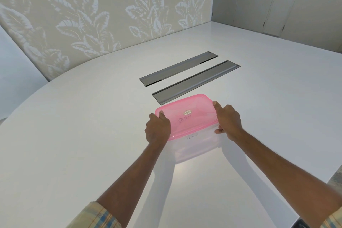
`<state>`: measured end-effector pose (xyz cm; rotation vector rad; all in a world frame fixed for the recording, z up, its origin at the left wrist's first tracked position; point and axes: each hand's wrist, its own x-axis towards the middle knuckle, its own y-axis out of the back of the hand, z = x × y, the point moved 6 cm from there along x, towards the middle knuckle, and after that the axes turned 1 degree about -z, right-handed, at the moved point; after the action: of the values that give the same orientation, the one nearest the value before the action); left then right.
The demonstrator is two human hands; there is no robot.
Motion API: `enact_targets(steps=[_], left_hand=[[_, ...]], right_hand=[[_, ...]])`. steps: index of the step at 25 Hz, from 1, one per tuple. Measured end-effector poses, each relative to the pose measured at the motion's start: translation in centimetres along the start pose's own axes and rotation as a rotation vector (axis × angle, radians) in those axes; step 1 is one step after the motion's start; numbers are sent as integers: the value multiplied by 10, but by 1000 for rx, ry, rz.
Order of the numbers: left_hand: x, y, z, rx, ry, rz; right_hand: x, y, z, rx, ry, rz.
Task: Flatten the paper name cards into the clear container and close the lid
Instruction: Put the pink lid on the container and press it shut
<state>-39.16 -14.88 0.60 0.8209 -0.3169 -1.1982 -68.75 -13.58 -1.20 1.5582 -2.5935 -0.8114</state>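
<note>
A translucent pink lid (192,116) lies on top of the clear container (198,146) in the middle of the white table (83,144). Handwriting on a paper name card (185,119) shows through the lid, and another card's writing shows through the container's near wall. My left hand (157,127) grips the lid's left end, thumb on top. At the lid's right end my right hand (228,120) holds it, with fingers curled over the edge and the thumb low at the container's corner.
Two long grey cable-port flaps (196,79) are set into the table just beyond the container. A leaf-patterned wall stands behind the table, and cabinet doors (259,0) at the far right. The table's near right edge (314,200) runs close to my right forearm.
</note>
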Motion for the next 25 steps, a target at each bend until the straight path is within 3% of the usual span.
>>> enact_targets(steps=[11, 17, 20, 25], left_hand=[[-9, 1, 7, 29, -136, 100], [-10, 2, 8, 37, -174, 101], [-11, 3, 8, 43, -172, 98], [-8, 2, 8, 51, -162, 95]], right_hand=[[-1, -1, 1, 96, 76, 0], [15, 4, -25, -329, 177, -15], [34, -12, -50, -294, 218, -115], [72, -38, -72, -120, 126, -228]])
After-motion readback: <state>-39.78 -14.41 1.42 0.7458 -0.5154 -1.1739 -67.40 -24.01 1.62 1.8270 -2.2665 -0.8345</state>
